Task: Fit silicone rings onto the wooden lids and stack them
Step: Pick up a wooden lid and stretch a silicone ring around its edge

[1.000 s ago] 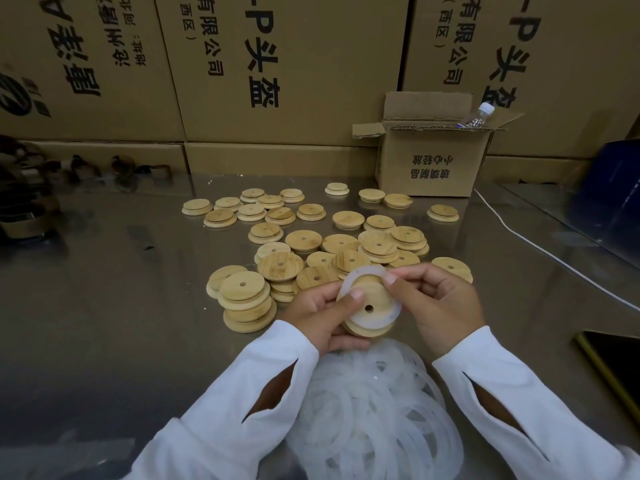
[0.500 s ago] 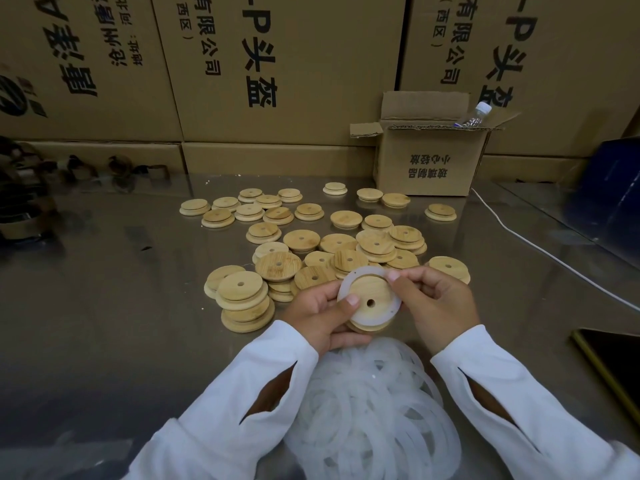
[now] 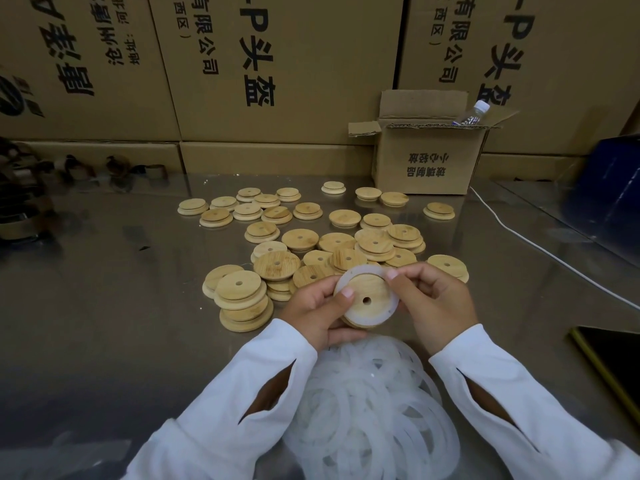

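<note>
Wooden lid (image 3: 364, 292) with a white silicone ring (image 3: 360, 319) round it is gripped between both hands over the steel worktop (image 3: 104, 306): left hand (image 3: 317, 311) underneath, thumb on top, right hand (image 3: 433, 299) pinching the ring's far rim. Spare rings (image 3: 367, 410) sit just below.

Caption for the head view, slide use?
Left hand and right hand fit a ring onto a lid over the ring pile; loose lids cover the table beyond.
</note>
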The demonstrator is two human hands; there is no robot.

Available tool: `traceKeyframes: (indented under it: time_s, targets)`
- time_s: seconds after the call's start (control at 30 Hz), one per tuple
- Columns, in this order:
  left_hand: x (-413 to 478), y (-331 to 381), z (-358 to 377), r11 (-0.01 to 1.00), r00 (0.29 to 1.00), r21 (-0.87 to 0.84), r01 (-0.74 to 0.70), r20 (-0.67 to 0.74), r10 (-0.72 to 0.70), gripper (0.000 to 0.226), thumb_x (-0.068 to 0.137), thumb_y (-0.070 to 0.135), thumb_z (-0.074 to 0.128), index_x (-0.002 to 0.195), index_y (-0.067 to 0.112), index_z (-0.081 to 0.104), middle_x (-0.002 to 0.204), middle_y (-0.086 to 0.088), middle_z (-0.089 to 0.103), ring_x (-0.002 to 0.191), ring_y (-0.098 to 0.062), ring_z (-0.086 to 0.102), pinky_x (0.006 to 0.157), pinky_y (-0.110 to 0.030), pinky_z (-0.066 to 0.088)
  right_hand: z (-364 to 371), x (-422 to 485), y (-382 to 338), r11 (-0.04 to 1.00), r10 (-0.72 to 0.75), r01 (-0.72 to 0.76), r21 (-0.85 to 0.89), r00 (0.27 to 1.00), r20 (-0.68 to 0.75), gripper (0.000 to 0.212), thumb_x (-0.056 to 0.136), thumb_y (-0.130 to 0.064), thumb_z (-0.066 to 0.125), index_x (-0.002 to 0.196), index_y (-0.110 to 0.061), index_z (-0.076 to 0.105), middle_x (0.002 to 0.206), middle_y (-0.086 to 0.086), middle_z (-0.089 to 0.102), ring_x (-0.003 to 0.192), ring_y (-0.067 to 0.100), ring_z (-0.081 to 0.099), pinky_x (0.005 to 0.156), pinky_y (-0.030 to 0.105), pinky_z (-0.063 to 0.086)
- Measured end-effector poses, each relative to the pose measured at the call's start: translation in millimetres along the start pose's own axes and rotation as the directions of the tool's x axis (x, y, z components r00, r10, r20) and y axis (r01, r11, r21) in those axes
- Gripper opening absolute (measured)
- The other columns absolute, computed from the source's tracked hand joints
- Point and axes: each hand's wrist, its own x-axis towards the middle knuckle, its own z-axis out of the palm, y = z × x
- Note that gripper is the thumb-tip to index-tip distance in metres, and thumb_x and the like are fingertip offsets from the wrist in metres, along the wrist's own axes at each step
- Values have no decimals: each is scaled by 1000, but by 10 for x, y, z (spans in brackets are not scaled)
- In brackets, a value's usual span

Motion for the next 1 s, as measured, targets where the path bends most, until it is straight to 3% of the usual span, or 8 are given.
traceKeyframes:
  time_s: [0.2,0.3,0.47,0.77,1.0]
  targets:
    - [-19,-19,13,995,996,48,-90,-8,90,25,86,22,49,106,15,61,100,-11,67,98,-27,65,78,-34,57,3,-20,-18,999,-32,32,-24,999,-2,9,82,-7,62,74,-3,65,68,2,62,56,-5,54,56,4,43]
    - [-27,-22,20,986,989,81,-145,-30,148,28,81,27,51,104,16,62,94,-4,69,94,-21,67,72,-31,57,29,-41,-29,996,-81,81,-27,997,3,11,83,-6,61,73,-6,63,69,2,61,57,-4,53,58,6,44]
    - [-18,-23,27,972,981,166,-166,-73,180,18,92,18,45,100,19,61,95,-4,65,93,-20,65,69,-30,57,41,-50,-16,989,-144,143,-47,989,-24,15,83,-6,61,70,-14,60,70,-1,60,60,-1,53,60,8,45]
    - [-14,16,62,984,980,85,-157,-108,166,19,94,15,42,99,18,60,95,-8,63,89,-20,65,64,-27,57,29,-14,-17,979,-190,188,-74,982,-20,19,83,-7,62,67,-17,60,68,-3,62,61,2,55,61,11,47]
    - [-2,41,79,975,963,105,-195,-167,211,19,94,14,42,102,16,59,104,-13,62,100,-30,62,68,-29,58,41,-33,-33,974,-214,210,-83,976,-42,18,82,-8,63,67,-18,61,67,-6,62,61,0,55,61,8,45]
